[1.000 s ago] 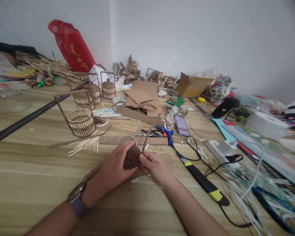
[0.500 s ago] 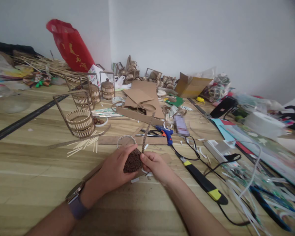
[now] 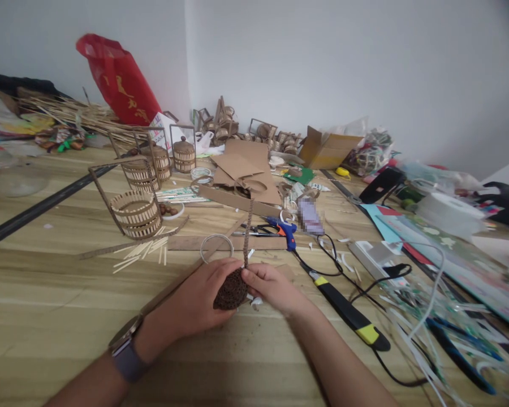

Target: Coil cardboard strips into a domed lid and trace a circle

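hands: left (image 3: 199, 297) and right (image 3: 269, 288) pinch coiled disc (image 3: 231, 289) | strip (image 3: 248, 234) runs away from person

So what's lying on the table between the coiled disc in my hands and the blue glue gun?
In the head view, between the coiled disc and the blue glue gun: mostly bare table, crossed by the disc's upright strip.

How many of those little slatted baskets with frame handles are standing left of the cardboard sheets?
3 clearly: the nearest basket, a middle basket, and a lidded basket farthest back. More may be hidden in the pile by the wall.
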`<move>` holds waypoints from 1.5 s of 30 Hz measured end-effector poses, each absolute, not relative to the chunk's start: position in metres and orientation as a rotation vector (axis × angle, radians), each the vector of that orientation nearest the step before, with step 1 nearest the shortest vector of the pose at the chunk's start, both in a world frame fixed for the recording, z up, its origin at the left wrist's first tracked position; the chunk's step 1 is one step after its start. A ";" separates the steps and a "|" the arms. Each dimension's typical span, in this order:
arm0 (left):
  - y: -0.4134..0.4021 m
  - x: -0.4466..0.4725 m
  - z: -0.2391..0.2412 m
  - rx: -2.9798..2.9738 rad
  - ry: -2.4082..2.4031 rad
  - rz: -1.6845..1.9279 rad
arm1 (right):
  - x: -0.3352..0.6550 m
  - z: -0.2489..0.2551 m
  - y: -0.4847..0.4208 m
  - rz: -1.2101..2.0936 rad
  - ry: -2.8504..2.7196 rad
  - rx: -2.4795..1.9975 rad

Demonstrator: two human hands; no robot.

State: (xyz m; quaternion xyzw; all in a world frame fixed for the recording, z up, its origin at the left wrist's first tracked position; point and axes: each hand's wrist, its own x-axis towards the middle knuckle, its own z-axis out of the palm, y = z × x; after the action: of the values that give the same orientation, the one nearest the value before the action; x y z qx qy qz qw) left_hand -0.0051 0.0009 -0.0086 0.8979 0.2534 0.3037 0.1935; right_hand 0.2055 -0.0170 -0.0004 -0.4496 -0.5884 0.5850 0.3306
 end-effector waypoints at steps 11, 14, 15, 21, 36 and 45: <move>0.004 -0.001 -0.020 2.458 0.976 1.054 | 0.183 -0.015 -0.015 1.365 -1.215 -1.222; 0.005 -0.001 -0.022 2.430 0.994 1.064 | 0.178 -0.015 -0.018 1.367 -1.249 -1.223; 0.006 -0.001 -0.022 2.421 0.989 1.073 | 0.177 -0.014 -0.018 1.373 -1.259 -1.220; 0.005 -0.005 -0.010 2.407 0.854 1.024 | 0.184 -0.009 -0.017 1.398 -1.373 -1.254; 0.000 -0.008 0.000 2.562 0.674 0.941 | 0.198 -0.002 -0.016 1.348 -1.547 -1.242; 0.006 0.002 -0.013 1.732 1.026 1.008 | 0.184 -0.015 -0.015 1.107 -1.133 -1.317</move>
State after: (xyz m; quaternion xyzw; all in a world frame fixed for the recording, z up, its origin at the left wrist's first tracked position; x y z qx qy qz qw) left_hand 0.0015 0.0060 -0.0133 0.6943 0.4112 0.4043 0.4306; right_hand 0.1842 -0.0154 -0.0154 -0.5482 -0.4715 0.4608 0.5146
